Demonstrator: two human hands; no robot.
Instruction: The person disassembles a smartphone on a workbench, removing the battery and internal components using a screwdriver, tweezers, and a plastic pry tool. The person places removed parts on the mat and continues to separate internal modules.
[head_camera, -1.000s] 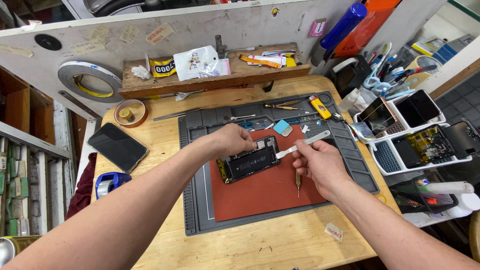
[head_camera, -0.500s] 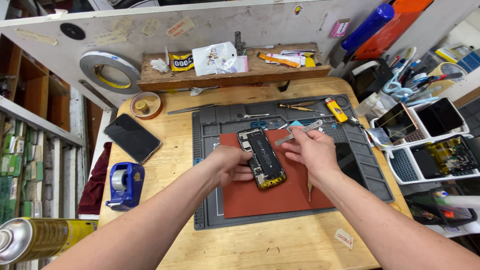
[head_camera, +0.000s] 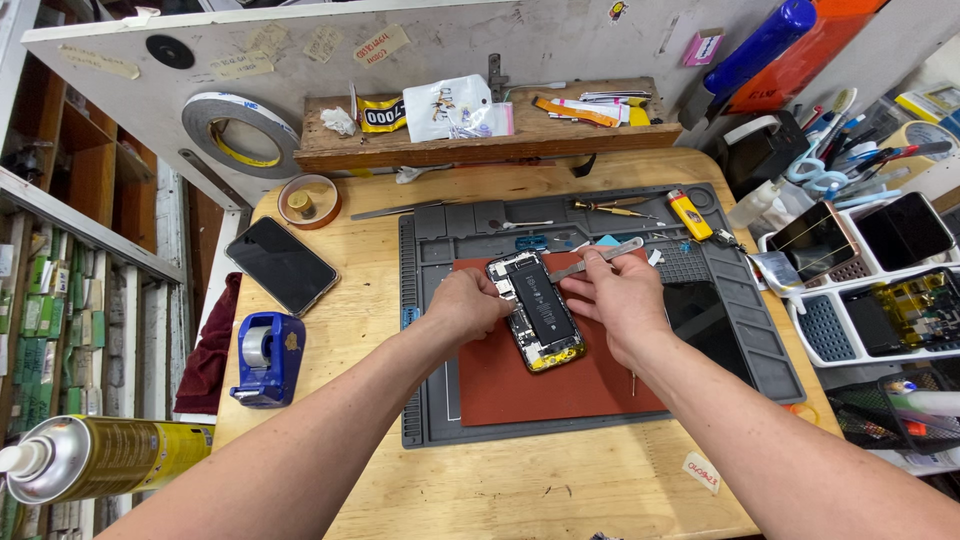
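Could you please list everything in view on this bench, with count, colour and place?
opened phone: one, black inside, on red mat
red mat: one, on grey work mat
metal tool: one, silver, in right hand
closed phone: one, black, table left
tape dispenser: one, blue, table left
spray can: one, yellow, bottom left
lighter: one, yellow, mat top
white trays: several, right
left hand: steadies phone
right hand: holds tool

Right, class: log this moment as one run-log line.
left hand: steadies opened phone | right hand: holds metal tool over phone | surface: red mat | nearby: lighter, tape dispenser
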